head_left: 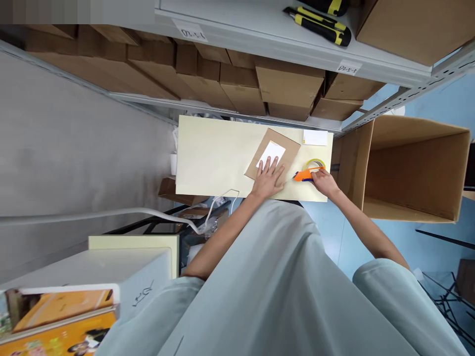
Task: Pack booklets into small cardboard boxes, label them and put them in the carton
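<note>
My left hand (266, 182) lies flat with fingers spread on a brown cardboard packet (288, 148). Its fingertips rest over the lower part of a white label (273, 150) stuck on the packet. The packet sits at an angle on a cream tabletop (215, 153). To the right, my right hand (323, 181) is closed around an orange tape dispenser (305, 175), which carries a yellowish tape roll (314, 163). The dispenser's dark front end points left, apart from the packet. Part of its handle is hidden by my fingers.
A white card or stack of labels (315, 137) lies at the table's back right. Beyond the table stands a shelf of cardboard boxes (289, 81), with utility knives (322, 27) above. A large open carton (411, 173) is at right. A white cable (141, 211) runs across the left.
</note>
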Demonstrator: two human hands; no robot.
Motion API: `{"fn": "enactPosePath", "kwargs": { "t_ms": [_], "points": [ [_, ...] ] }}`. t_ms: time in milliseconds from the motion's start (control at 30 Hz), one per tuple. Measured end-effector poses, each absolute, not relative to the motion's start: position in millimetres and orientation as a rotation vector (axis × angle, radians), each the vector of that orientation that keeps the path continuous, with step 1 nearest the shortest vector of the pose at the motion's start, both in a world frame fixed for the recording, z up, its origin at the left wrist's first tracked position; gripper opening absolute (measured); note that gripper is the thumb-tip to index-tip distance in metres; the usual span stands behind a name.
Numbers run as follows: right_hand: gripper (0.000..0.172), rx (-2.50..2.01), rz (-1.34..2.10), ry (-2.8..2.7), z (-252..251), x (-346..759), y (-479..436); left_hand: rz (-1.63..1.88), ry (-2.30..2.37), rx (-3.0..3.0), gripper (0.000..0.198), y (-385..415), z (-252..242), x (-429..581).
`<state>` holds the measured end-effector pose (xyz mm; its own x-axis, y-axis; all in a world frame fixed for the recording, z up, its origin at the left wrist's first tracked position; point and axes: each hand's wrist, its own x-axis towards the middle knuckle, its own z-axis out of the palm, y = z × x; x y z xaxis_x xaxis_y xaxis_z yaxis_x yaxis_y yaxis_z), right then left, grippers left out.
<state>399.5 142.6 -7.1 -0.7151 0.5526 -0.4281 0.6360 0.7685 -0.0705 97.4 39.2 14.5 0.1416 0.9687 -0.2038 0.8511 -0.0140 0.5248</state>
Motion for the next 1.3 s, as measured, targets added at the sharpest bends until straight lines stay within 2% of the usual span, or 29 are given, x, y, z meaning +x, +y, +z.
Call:
{"fn": "enactPosePath", "kwargs": {
  "t_ms": [167, 300, 400, 500, 600, 833, 1000, 1133, 1300],
  "points": [
    [0.034, 0.796, -0.419, 2.616, -20, 367, 123, 0.191, 1.618, 1.951, 0.077, 11, 24, 75],
    [0.033, 0.790, -0.436, 2.591, -26, 354, 101, 0.323, 1.660, 1.902, 0.068, 12, 31, 88],
    [0.035, 0.821, -0.430, 2.578, -28, 349, 90, 0.455, 1.704, 1.865, 0.062, 42, 31, 122],
    [0.035, 0.857, -0.426, 2.560, -28, 348, 82, 0.519, 1.729, 1.854, 0.062, 83, 22, 160],
    [0.033, 0.928, -0.443, 2.569, -27, 352, 75, 0.513, 1.821, 1.775, 0.053, 105, 7, 183],
    [0.029, 0.919, -0.466, 2.610, -22, 361, 57, 0.431, 1.690, 1.950, 0.044, 78, -13, 176],
    [0.022, 0.825, -0.487, 2.634, -9, 399, 34, 0.383, 1.636, 2.095, 0.041, 69, -14, 171],
    [0.028, 0.968, -0.414, 2.497, 7, 466, 38, 0.416, 1.623, 2.132, 0.041, 66, -18, 171],
    [0.040, 1.083, -0.255, 2.447, 25, 520, 85, 0.436, 1.527, 2.188, 0.039, 53, -20, 168]
  ]
}}
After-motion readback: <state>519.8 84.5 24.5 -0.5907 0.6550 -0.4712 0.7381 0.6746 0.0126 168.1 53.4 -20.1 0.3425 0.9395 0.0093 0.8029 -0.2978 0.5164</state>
